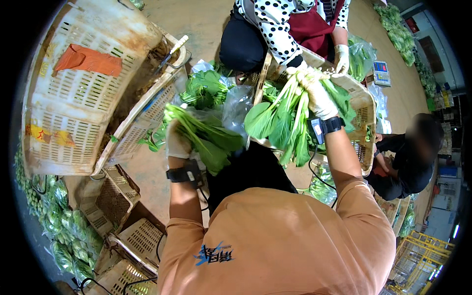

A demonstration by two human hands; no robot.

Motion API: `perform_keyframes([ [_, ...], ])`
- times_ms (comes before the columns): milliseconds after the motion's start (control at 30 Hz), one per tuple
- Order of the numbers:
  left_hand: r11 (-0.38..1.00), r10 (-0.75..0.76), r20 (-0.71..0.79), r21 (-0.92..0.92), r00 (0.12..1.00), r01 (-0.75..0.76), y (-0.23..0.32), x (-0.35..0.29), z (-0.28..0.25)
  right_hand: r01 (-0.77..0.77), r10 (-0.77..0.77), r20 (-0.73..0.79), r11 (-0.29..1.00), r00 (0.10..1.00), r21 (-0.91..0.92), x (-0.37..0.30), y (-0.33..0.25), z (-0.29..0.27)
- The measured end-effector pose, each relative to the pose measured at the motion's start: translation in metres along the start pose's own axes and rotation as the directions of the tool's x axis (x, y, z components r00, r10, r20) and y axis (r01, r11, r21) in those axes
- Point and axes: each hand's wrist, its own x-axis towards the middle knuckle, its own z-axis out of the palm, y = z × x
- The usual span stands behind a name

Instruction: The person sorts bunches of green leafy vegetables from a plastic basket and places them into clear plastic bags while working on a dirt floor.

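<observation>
My left hand (178, 141), in a pale glove, is closed round the stems of a bunch of leafy greens (209, 135), whose leaves hang toward my lap. In my right hand (319, 98), gloved too, is a larger bunch of leafy greens (275, 118), pale stem ends up and broad leaves drooping. That bunch hangs over the near side of a plastic crate (364, 105) with more greens inside. Between my hands lies a clear plastic bag (238, 107), next to another pile of greens (205, 88).
A co-worker in a dotted sleeve (275, 27) reaches a gloved hand (341, 58) into the crate from the far side. Large white crates (98, 93) stand at left, with a knife (176, 46) on one rim. A scale (381, 73) is at right, near a seated person (410, 157).
</observation>
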Motion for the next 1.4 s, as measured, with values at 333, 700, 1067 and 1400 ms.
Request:
perform_keyframes([
  [333, 0.924, -0.14, 0.239, 0.381, 0.961, 0.04, -0.005, -0.014, 0.112, -0.103, 0.209, 0.239, 0.915, 0.948, -0.39, -0.004, -0.038, 0.085],
  [700, 0.986, -0.124, 0.237, 0.139, 0.964, 0.093, -0.073, -0.015, 0.152, 0.311, -0.17, 0.279, 0.729, 0.945, -0.61, 0.0, -0.002, 0.093],
  [1067, 0.925, -0.359, 0.318, -0.002, 0.877, 0.379, -0.073, 0.005, 0.117, 0.389, -0.47, 0.061, 0.642, 0.88, -0.66, 0.001, -0.042, 0.083],
  [1400, 0.951, -0.306, 0.317, 0.05, 0.898, 0.307, -0.096, 0.001, 0.161, 0.183, -0.163, -0.104, 0.957, 0.981, 0.223, 0.006, -0.031, 0.078],
])
